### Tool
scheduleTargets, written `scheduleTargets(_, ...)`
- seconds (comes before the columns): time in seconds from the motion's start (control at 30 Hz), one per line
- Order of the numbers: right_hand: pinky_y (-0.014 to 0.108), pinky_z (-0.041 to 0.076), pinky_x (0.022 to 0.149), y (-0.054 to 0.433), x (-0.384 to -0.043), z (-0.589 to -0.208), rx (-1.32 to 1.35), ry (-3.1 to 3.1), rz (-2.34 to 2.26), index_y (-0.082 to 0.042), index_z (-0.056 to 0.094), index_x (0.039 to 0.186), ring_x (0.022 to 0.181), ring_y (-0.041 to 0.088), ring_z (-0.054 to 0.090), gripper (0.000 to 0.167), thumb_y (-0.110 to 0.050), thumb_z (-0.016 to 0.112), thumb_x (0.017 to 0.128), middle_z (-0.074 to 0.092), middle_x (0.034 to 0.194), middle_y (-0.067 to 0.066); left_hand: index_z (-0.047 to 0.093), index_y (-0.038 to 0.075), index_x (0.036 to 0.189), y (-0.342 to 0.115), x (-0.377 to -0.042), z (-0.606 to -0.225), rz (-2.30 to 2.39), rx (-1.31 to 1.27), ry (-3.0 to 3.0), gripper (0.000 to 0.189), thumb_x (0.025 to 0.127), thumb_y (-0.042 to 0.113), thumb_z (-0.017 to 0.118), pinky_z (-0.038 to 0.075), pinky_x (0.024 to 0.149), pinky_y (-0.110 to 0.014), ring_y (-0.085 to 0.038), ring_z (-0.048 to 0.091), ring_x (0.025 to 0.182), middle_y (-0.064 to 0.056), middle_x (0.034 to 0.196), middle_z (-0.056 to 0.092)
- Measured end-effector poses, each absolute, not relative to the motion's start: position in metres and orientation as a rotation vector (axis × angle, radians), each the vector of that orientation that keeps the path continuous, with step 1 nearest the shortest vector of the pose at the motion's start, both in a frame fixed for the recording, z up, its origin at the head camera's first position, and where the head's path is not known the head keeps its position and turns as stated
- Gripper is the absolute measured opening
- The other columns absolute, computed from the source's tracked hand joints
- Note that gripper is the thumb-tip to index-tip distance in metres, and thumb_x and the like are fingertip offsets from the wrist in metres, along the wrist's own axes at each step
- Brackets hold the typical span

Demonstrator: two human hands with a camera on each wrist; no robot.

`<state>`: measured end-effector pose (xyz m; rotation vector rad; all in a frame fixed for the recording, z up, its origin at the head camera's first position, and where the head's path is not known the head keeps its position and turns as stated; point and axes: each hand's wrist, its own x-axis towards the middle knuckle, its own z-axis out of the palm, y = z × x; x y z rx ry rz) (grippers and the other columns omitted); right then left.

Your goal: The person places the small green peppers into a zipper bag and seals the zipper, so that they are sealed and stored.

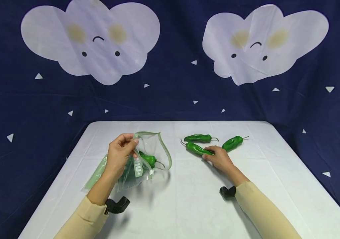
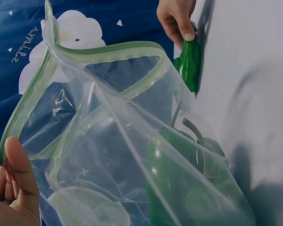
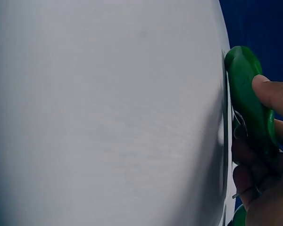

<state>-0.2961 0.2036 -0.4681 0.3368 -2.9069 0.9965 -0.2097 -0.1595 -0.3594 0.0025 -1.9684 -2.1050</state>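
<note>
My left hand (image 1: 119, 154) pinches the green-edged rim of a clear zip bag (image 1: 138, 169) between thumb and fingers, and the bag's mouth gapes to the right. Inside the bag lie green peppers (image 2: 167, 176); one pepper (image 1: 149, 160) has its curved stem poking toward the mouth. At the right, my right hand (image 1: 221, 160) grips the near end of a long green pepper (image 1: 195, 148), its stem pointing left. In the right wrist view the thumb (image 3: 271, 94) presses along this pepper's side, while the other fingers are partly hidden beneath it.
Behind the gripped pepper lies another green pepper (image 1: 197, 138), and a third pepper (image 1: 232, 143) lies to its right. A flat green-and-clear strip (image 1: 98, 172) shows under my left forearm. The white table (image 1: 193, 205) ends at a dark blue cloud-print curtain (image 1: 175, 93).
</note>
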Motion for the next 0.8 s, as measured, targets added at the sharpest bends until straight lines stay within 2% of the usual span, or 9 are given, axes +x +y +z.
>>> scheduleTargets(0.6, 0.052, 0.044, 0.103, 0.21, -0.275, -0.456, 0.283, -2.881, 1.126, -0.011, 0.063, 0.121, 0.119, 0.035, 0.054, 0.042, -0.033, 0.069, 0.085, 0.062, 0.124, 0.015, 0.058, -0.003, 0.105, -0.16, -0.209, -0.36, -2.107, 0.013, -1.967, 0.019, 0.087, 0.0, 0.063, 0.05, 0.042, -0.017, -0.006, 0.05, 0.056, 0.004, 0.076, 0.056)
scheduleTargets(0.7, 0.047, 0.049, 0.096, 0.209, -0.271, -0.45, 0.305, -2.864, 1.147, -0.011, 0.063, 0.121, 0.112, 0.032, 0.057, 0.041, -0.031, 0.069, 0.085, 0.062, 0.123, 0.015, 0.058, -0.004, 0.104, -0.16, -0.209, -0.36, -2.111, 0.011, -1.961, 0.018, 0.087, -0.001, 0.063, 0.05, 0.042, -0.017, -0.006, 0.05, 0.056, 0.004, 0.076, 0.056)
scheduleTargets(0.8, 0.037, 0.051, 0.085, 0.208, -0.266, -0.444, 0.338, -2.838, 1.146, -0.009, 0.063, 0.12, 0.103, 0.027, 0.059, 0.042, -0.03, 0.07, 0.085, 0.064, 0.12, 0.013, 0.058, -0.004, 0.104, -0.159, -0.209, -0.359, -2.114, 0.01, -1.959, 0.018, 0.087, -0.001, 0.063, 0.05, 0.042, -0.016, -0.006, 0.05, 0.056, 0.004, 0.076, 0.056)
